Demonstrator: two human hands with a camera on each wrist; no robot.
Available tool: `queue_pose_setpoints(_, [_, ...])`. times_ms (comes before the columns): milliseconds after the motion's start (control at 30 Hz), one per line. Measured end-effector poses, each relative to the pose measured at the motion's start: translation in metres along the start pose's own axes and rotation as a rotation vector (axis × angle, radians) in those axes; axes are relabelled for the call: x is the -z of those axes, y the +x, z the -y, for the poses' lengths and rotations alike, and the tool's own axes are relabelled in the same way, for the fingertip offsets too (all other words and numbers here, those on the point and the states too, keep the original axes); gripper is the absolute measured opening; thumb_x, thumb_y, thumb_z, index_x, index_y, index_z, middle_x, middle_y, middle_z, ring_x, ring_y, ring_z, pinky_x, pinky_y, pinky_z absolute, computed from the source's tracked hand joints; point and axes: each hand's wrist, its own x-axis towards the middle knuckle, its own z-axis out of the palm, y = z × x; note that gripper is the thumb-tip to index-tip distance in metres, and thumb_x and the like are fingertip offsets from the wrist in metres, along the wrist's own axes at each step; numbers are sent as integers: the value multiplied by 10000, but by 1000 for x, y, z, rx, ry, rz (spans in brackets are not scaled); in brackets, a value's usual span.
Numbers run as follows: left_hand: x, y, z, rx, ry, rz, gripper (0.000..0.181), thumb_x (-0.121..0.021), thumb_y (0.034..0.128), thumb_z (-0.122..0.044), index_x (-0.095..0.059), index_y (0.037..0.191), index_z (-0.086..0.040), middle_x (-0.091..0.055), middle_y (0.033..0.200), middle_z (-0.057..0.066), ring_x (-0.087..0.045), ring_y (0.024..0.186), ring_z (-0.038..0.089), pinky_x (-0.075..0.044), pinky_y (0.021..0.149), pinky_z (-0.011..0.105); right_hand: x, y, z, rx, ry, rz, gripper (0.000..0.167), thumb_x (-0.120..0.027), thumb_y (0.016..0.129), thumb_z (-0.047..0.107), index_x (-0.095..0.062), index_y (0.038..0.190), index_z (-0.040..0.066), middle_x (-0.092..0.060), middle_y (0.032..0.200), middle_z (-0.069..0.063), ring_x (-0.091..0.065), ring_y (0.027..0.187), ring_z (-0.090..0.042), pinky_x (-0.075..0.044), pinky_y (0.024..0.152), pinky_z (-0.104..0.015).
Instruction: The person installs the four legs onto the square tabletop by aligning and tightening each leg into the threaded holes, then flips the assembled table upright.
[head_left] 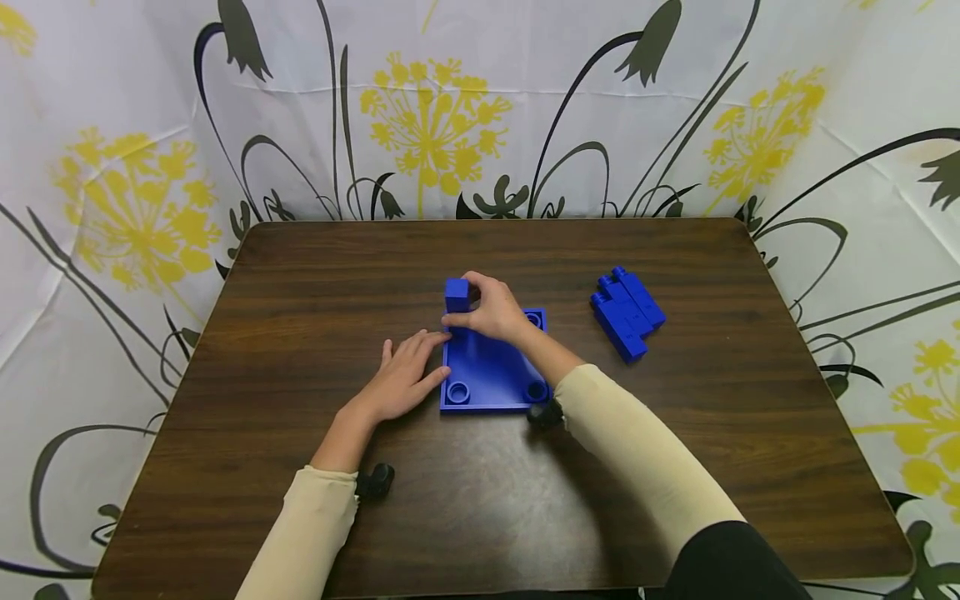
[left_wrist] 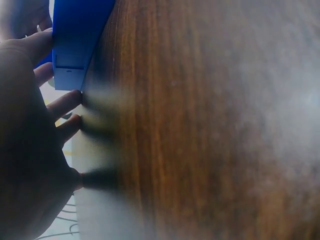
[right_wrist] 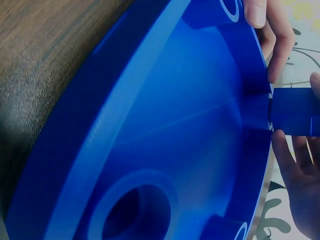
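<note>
beyond the left fingers, and behind everything, hangs a pale cloth [head_left: 300, 83] printed with yellow flower heads and dark stems; the dark wood-grain tabletop [head_left: 322, 292] spreads from its foot to both sides of the hands. a cream sleeve [head_left: 307, 529] trails behind the left fingers, with a small black device [head_left: 375, 482] at its cuff. the left hand [head_left: 401, 379] has its fingers spread, and some tips touch the left rim of a square blue board [head_left: 491, 367]. a blue post [head_left: 457, 295] rises upright just past those tips, at the board's far left corner — pinched between the right hand's [head_left: 491, 312] thumb and fingers. its lower end meets the corner; how deep it sits, i cannot tell. a round socket [head_left: 458, 392] opens just beside the left thumb, and others show at the two corners to the right. the right hand and wrist cover part of the board, and another black device [head_left: 545, 415] overlaps its near right corner in the head view. behind the right fingers come a second cream sleeve [head_left: 637, 442] and a black upper sleeve [head_left: 738, 562]. farther right, well apart from the fingers — a cluster of blue pieces [head_left: 630, 310], lying side by side.
</note>
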Motion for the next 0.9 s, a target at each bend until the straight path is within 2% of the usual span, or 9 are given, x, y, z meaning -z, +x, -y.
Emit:
queue_pose_setpoints(200, [0, 0, -1, 4, -1, 1, 556, -449, 1033, -442, -309, 1521, -215, -295, 1562, 66, -142, 1474, 333, 41, 1055, 719, 0, 0, 0, 5, -17, 13, 507, -877, 735, 347, -610, 1096, 113, -681, 991, -34, -626, 948, -178, -487, 828, -341])
queue_pose_setpoints(333, [0, -1, -1, 6, 0, 1, 550, -442, 1035, -441, -315, 1516, -207, -297, 1561, 73, -140, 1475, 326, 43, 1060, 712, 3, -1, -2, 25, -39, 49, 577, -873, 734, 378, -596, 1171, 123, -665, 1004, -9, -613, 945, -152, -477, 829, -320])
queue_pose_setpoints(467, [1, -1, -1, 3, 0, 0, 557, -435, 1034, -454, -313, 1517, -204, -300, 1559, 79, -145, 1474, 329, 40, 1061, 712, 7, -2, -3, 60, -37, 71, 610, -868, 747, 339, -589, 1241, 113, -648, 1045, -12, -597, 967, -156, -460, 848, -324])
queue_pose_setpoints(600, [1, -1, -2, 0, -9, -4, 561, -441, 1033, -452, -307, 1522, -212, -297, 1560, 83, -148, 1473, 335, 39, 1059, 713, 13, -1, -2, 87, 8, 93, 612, -841, 784, 260, -566, 1308, 105, -631, 1102, -41, -590, 1025, -182, -452, 877, -358])
queue_pose_setpoints(733, [1, -1, -1, 1, -14, -2, 557, -444, 1034, -445, -304, 1524, -222, -292, 1563, 85, -145, 1474, 333, 42, 1059, 712, 15, 0, -2, 79, 72, 129, 593, -788, 831, 201, -536, 1362, 118, -620, 1174, -67, -596, 1094, -216, -473, 919, -373])
queue_pose_setpoints(900, [0, 0, -1, 3, -16, -2, 551, -448, 1034, -441, -305, 1523, -232, -296, 1561, 84, -147, 1473, 338, 45, 1057, 715, 16, 0, -1, 82, 172, 216, 654, -708, 847, 54, -462, 1448, 135, -553, 1340, -106, -538, 1240, -244, -429, 1024, -405])
